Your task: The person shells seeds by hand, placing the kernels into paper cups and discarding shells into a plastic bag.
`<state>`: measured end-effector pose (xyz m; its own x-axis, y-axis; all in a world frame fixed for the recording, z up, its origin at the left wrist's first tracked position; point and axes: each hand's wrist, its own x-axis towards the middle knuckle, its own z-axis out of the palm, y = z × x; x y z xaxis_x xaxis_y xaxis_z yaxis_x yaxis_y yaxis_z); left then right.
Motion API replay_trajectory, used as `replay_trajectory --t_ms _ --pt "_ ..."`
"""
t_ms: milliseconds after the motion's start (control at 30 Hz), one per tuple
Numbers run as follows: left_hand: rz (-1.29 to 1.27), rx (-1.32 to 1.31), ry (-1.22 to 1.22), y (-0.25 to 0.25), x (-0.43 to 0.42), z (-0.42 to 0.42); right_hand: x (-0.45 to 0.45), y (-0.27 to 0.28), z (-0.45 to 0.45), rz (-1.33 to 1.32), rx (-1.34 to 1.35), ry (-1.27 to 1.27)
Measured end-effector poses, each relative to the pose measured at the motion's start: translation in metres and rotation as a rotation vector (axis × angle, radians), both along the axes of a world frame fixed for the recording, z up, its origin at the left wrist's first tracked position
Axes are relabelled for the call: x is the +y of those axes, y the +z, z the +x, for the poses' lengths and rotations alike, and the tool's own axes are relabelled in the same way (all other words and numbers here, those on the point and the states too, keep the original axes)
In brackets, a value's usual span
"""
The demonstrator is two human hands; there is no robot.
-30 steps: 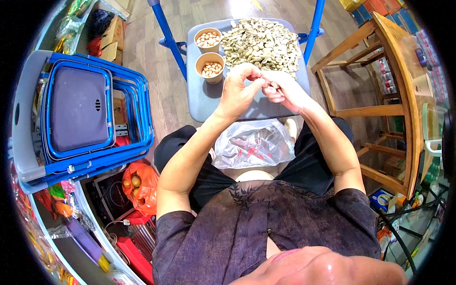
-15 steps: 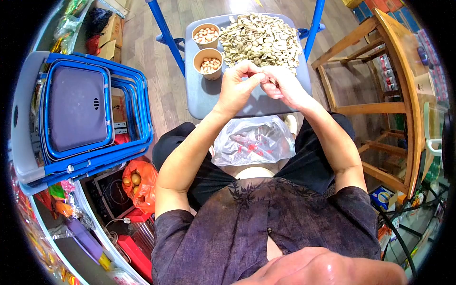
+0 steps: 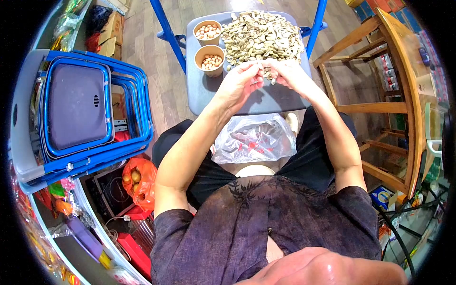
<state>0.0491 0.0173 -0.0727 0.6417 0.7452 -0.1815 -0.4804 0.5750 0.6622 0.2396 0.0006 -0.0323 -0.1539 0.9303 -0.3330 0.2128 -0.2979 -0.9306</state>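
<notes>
My left hand (image 3: 239, 85) and my right hand (image 3: 289, 77) meet fingertip to fingertip over the near side of a grey folding stool's top (image 3: 202, 97). The left thumb and fingers pinch together, and what they hold is too small to make out. Under the curled right fingers shows a small brownish peanut (image 3: 267, 75), partly hidden. Just beyond my hands spreads a heap of peanuts and shells (image 3: 261, 38). Left of the heap stand two paper cups, the far cup (image 3: 207, 41) and the near cup (image 3: 209, 71), both holding pinkish peanut kernels.
A clear plastic bag (image 3: 254, 142) lies between my legs, below the stool's near edge. Blue-framed folded stools (image 3: 78, 107) are stacked at left, above an orange bag (image 3: 141, 183) with round yellowish items. On the right stands a wooden frame (image 3: 370, 108) by the wall.
My hands have drawn slightly apart at the wrists, with the left fingers opening out somewhat below the pinch. The brownish peanut now shows under my right fingers. The cups stay put.
</notes>
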Motion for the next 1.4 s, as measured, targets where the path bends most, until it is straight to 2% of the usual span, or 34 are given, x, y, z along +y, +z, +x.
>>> replay_trajectory --t_ms 67,133,300,367,500,567,700,833,1067,1233,1367,1400 --pt "-0.005 0.042 0.016 0.0 -0.001 0.003 0.0 -0.009 0.006 -0.066 0.036 -0.007" --pt "0.059 0.095 0.026 -0.007 0.001 0.006 -0.002 -0.005 0.003 -0.282 0.365 0.09" --pt "0.262 0.281 0.073 -0.007 0.0 0.006 -0.003 -0.011 -0.006 -0.333 0.448 0.136" --pt "0.429 0.332 0.108 -0.018 0.001 0.005 -0.004 -0.013 -0.006 -0.368 0.452 0.125" --pt "0.407 0.325 0.056 0.007 -0.002 0.0 -0.004 -0.024 -0.001 -0.387 0.541 0.148" --pt "0.266 0.306 0.012 0.02 -0.002 -0.005 -0.004 -0.019 -0.001 -0.46 0.689 0.159" --pt "0.245 0.305 -0.057 0.016 0.003 -0.014 -0.002 -0.02 -0.002 -0.566 0.845 0.245" --pt "0.314 0.379 -0.17 0.017 0.006 -0.021 -0.007 -0.014 -0.004 -0.58 0.834 0.276" --pt "0.266 0.37 -0.115 0.02 0.0 -0.02 -0.009 -0.017 -0.004 -0.58 0.834 0.286" --pt "0.508 0.45 -0.046 0.009 0.0 -0.017 -0.012 -0.018 -0.006 -0.551 0.816 0.271" --pt "0.52 0.402 0.005 0.001 0.0 -0.016 -0.013 -0.017 -0.008 -0.555 0.859 0.259" --pt "0.419 0.355 -0.013 0.0 0.001 -0.016 -0.013 -0.016 -0.009 -0.554 0.876 0.249"
